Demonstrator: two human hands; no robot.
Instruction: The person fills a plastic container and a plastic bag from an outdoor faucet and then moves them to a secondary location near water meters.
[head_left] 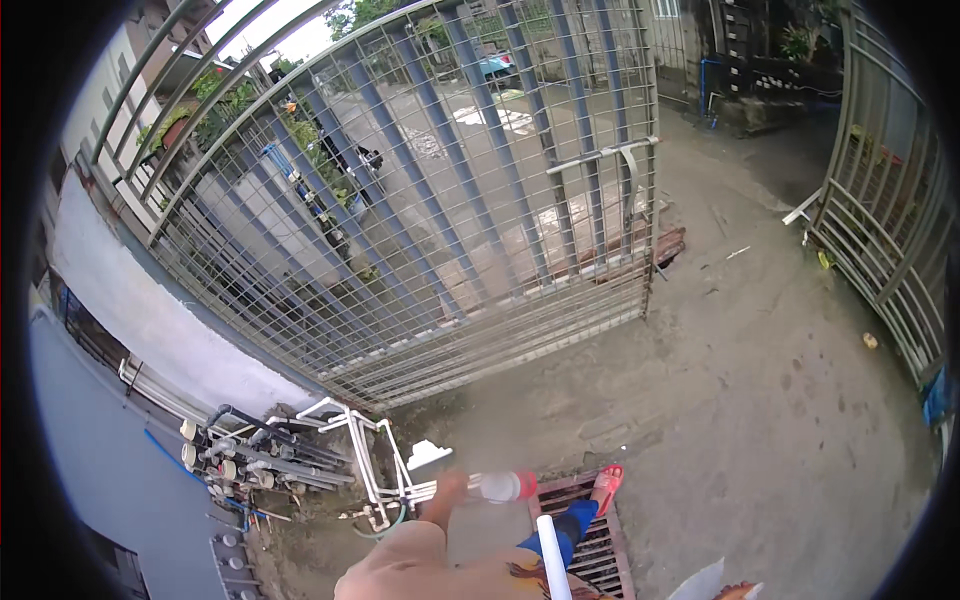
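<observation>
My left hand is closed round one end of a clear plastic bottle with a red end, held out low in front of me. Motion blurs both hand and bottle. Only the fingers of my right hand show at the bottom edge, closed against a thin white piece whose kind I cannot make out. Between my arms a white tube rises from the lower edge; what holds it is hidden. My foot in a red slipper stands at a rusty metal drain grate.
A mesh-covered metal gate stands ahead, swung open to the left. Another gate leaf stands at the right. White water pipes and several meters line the left wall. Wet concrete runs between the gates towards the street.
</observation>
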